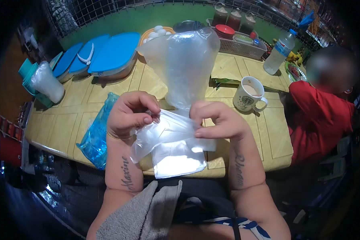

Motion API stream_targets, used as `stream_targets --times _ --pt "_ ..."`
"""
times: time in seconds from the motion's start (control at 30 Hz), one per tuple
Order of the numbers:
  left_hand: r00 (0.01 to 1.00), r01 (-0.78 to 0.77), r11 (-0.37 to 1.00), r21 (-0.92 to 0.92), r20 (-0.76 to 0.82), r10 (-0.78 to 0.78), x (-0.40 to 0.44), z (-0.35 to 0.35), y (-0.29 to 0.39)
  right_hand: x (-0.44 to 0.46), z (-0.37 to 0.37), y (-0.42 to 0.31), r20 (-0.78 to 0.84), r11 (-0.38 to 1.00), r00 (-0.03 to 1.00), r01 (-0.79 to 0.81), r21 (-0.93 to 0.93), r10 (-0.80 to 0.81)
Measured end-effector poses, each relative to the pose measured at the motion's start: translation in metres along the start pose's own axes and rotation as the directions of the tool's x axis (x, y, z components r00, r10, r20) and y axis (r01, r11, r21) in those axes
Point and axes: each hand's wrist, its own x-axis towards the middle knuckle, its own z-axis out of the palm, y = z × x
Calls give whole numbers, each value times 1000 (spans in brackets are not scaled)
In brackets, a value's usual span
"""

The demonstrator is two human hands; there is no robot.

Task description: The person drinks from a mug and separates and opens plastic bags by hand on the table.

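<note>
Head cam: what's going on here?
The person's left hand and right hand hold a thin plastic bag between them, over a flat white bundle at the near table edge. Beyond the hands, a larger clear bag stands upright. A mug stands to its right; a blue plastic bag lies beside the left forearm. Whether the thin bag is joined to the bundle isn't clear.

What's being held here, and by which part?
A thin translucent plastic bag, pinched near opposite ends of its upper edge by the left hand and right hand.
</note>
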Motion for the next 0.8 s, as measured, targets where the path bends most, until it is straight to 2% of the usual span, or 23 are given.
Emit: stream_targets --times 0.07,0.17,0.2,0.3,0.43,0.47,0.5,0.67,0.77,0.8 --pt "999 15 1000 4 -43 -15 0 4 1 -3 -4 13 -103 932 973 228 282 -207" --pt "990 60 995 84 -130 -49 3 8 -2 -2 -12 10 -182 697 968 253 671 -175" --pt "984 85 991 101 -167 -67 5 9 -2 -3 -18 15 -165 673 980 199 713 -114" --pt "965 114 981 154 -251 -73 10 10 -2 -8 -26 26 -244 581 970 198 789 0" --pt "953 51 985 164 -304 2 11 -1 -9 -17 -33 24 -265 776 964 141 615 35" --pt "948 33 988 150 -317 17 13 -2 -9 -17 -35 21 -295 816 942 41 577 161" --pt "948 17 990 141 -318 30 14 -6 -12 -17 -31 12 -277 777 943 32 628 185" --pt "940 9 988 156 -339 46 14 -22 -19 -11 -27 19 -351 848 883 -93 522 313" --pt "931 -21 985 169 -356 81 16 -12 -18 -10 -28 25 -479 893 839 -19 450 259" --pt "927 -38 985 171 -362 98 16 -8 -18 -9 -26 23 -525 845 820 101 525 228"
